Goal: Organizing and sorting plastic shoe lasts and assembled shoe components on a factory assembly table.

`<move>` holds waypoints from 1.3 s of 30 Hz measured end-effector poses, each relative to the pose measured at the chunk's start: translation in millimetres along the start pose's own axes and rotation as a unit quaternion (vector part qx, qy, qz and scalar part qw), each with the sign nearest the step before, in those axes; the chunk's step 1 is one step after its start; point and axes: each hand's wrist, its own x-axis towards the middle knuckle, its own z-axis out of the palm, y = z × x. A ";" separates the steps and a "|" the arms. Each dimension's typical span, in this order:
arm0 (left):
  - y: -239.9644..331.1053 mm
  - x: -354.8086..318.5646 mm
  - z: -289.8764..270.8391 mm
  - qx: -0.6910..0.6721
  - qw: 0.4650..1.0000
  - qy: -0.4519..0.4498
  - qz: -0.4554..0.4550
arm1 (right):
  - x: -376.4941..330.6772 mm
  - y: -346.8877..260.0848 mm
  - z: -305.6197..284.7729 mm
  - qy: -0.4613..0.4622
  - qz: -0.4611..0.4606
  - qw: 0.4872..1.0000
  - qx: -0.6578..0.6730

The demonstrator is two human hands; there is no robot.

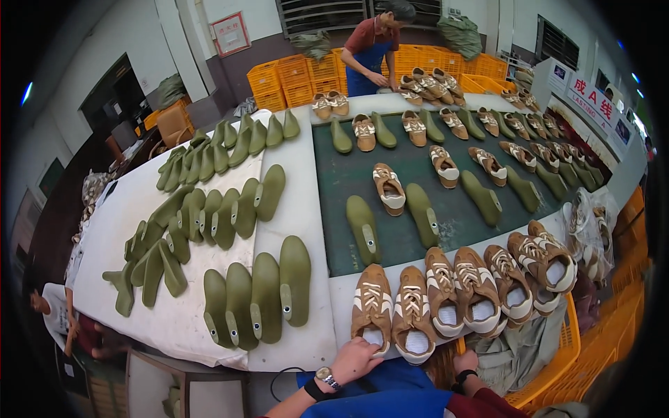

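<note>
At the front edge of the table, my left hand has its fingers closed on the heel of a brown sneaker with cream stripes and laces. Right beside it stands another brown sneaker, the first of several more lined up to the right. Lower down, my right hand is curled closed by the rim of a yellow-orange crate. What its fingers hold is hidden. Between my hands, below the table edge, shows a brown shape I cannot make out.
Green shoe lasts stand in rows on the white tabletop to the left. A dark green conveyor belt carries sneakers and lasts. Across the table a person in a blue apron handles shoes before stacked orange crates. Another person is far left.
</note>
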 end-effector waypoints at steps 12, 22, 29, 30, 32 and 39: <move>-24.8 52.0 -179.9 -0.003 0.990 0.131 -0.052 | 1.7 -1.7 -0.2 -0.005 -0.021 0.999 0.038; -217.1 273.9 -168.4 0.240 0.950 0.180 -0.085 | 2.1 4.2 0.0 -0.083 -0.018 0.996 0.005; -261.9 308.6 -95.5 0.238 0.906 0.065 -0.345 | -3.2 17.0 16.5 0.013 -0.078 0.992 0.095; -255.2 310.9 -100.0 0.257 0.896 0.074 -0.354 | -7.2 20.6 19.0 0.008 -0.077 0.993 0.092; -245.7 305.6 -119.9 0.264 0.888 0.101 -0.361 | -1.7 16.1 18.9 -0.010 -0.065 0.994 0.084; -144.2 237.4 -180.9 0.208 0.962 -0.051 -0.169 | -1.9 -5.0 -4.0 -0.018 -0.019 0.998 0.061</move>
